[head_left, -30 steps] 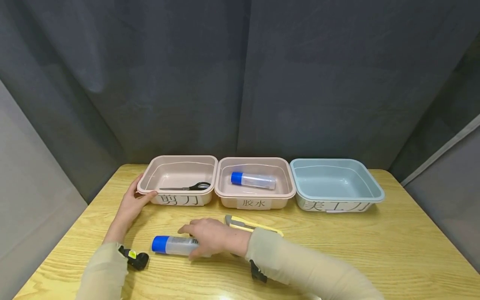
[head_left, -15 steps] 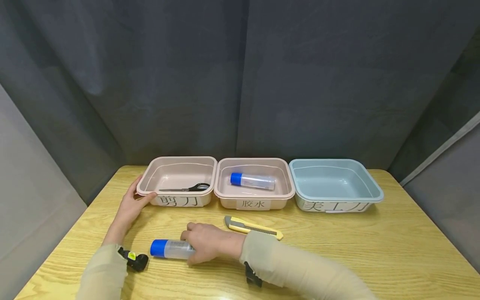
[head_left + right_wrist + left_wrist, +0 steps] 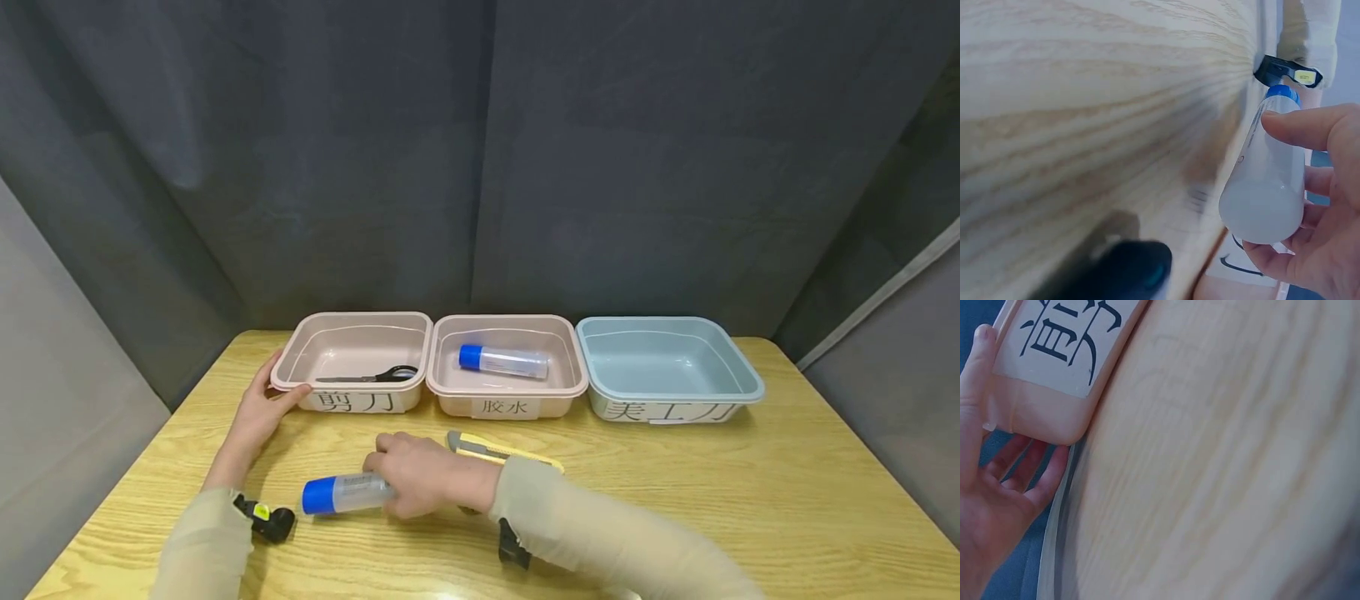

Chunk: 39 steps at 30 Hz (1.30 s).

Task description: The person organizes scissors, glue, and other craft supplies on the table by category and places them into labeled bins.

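Note:
My right hand (image 3: 420, 477) grips the back part of a clear glue bottle (image 3: 362, 492) with a blue cap pointing left. In the right wrist view the thumb lies along one side of the bottle (image 3: 1263, 194) and the fingers curl round the other, its base facing the camera. My left hand (image 3: 258, 412) holds the front left corner of the left pink bin (image 3: 362, 317), thumb at the rim. Seen from the left wrist, the fingers (image 3: 1025, 465) bend against the bin's end wall. A yellow utility knife (image 3: 517, 454) lies just behind my right wrist, partly covered.
Black-handled scissors (image 3: 386, 375) lie in the left bin. The middle pink bin (image 3: 510, 319) holds another blue-capped glue bottle (image 3: 504, 362). A blue bin (image 3: 671, 358) stands to its right. All three line the back of the wooden table (image 3: 675, 500), before a dark curtain (image 3: 360, 167).
My right hand has closed round the glue bottle, which now tilts with its cap end lower and nearer. My left hand stays at the bin corner.

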Each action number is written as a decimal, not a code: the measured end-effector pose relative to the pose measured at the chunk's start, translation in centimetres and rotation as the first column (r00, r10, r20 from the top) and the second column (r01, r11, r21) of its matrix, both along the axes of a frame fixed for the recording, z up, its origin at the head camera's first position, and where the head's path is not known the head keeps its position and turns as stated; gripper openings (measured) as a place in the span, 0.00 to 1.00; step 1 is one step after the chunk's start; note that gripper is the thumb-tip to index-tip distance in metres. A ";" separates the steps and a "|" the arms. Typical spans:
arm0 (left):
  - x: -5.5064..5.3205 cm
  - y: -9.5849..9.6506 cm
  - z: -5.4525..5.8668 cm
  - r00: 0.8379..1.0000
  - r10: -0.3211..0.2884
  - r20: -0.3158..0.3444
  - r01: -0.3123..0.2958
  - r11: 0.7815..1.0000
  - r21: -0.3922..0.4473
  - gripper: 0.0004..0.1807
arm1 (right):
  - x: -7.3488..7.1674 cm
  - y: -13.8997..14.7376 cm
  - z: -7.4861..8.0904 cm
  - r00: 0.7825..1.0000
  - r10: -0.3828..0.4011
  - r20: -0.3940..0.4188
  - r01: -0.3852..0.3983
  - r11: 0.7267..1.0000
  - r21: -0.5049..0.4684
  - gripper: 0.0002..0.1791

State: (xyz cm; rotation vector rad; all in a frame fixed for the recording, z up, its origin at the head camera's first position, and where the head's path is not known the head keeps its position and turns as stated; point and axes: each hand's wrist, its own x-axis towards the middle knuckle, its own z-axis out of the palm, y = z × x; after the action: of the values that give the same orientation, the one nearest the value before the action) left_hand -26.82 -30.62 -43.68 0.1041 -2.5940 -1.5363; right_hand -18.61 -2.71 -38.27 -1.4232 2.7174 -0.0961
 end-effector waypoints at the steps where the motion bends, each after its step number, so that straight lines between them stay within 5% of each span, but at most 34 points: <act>1: 0.0 0.0 0.0 1.000 0.000 0.000 0.000 1.000 0.001 0.49 | 0.0 0.2 0.2 1.000 0.001 -0.004 -0.001 1.000 -0.006 0.29; 19: -0.1 0.0 0.2 1.000 0.013 -0.003 -0.013 1.000 -0.005 0.47 | -1.1 4.2 4.1 0.990 -0.018 -0.142 0.009 0.998 -0.069 0.28; 31: 0.1 0.0 0.1 0.999 -0.008 -0.032 0.007 1.000 -0.020 0.48 | -3.5 8.0 5.6 0.975 -0.141 -0.172 0.111 0.979 -0.171 0.23; 39: 0.1 0.0 0.1 0.999 -0.008 -0.034 0.007 0.999 -0.033 0.47 | -5.6 10.7 6.3 0.951 -0.289 -0.111 0.267 0.946 -0.183 0.25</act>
State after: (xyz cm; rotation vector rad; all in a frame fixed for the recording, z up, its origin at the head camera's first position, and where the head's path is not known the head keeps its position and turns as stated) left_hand -26.70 -30.66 -43.62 0.0653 -2.5948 -1.4842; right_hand -24.25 8.01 -31.94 -1.1047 3.0755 -0.2559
